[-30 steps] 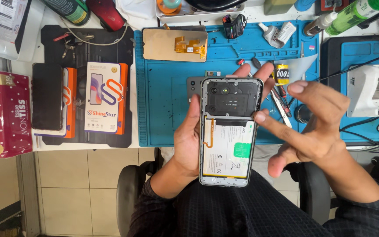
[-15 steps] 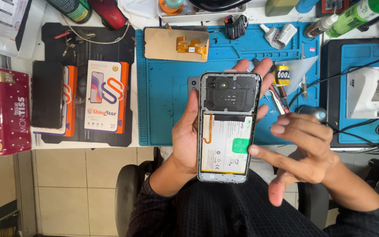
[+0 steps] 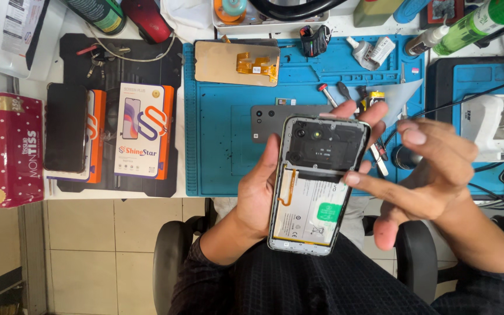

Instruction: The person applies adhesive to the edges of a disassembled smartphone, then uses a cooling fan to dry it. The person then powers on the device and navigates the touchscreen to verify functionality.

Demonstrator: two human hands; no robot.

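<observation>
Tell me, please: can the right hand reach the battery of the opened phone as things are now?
Probably yes. The left hand holds the opened phone with its back uncovered, so the battery lies exposed. The right hand is beside it, one fingertip already at the phone's right edge, with nothing between them.

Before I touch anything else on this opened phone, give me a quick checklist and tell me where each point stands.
1. Phone held securely: ok. The left hand cradles the opened phone from behind, fingers wrapping both edges.
2. Back cover out of the way: ok. The grey back cover lies on the blue mat, behind the phone.
3. Right hand free: ok. The right hand holds no tool; one fingertip touches the phone's right edge.
4. Battery seated: ok. The white battery lies flat in the frame.
5. All screws out: cannot tell, too small to see.
6. Tools near: ok. Screwdrivers lie on the mat.
</observation>
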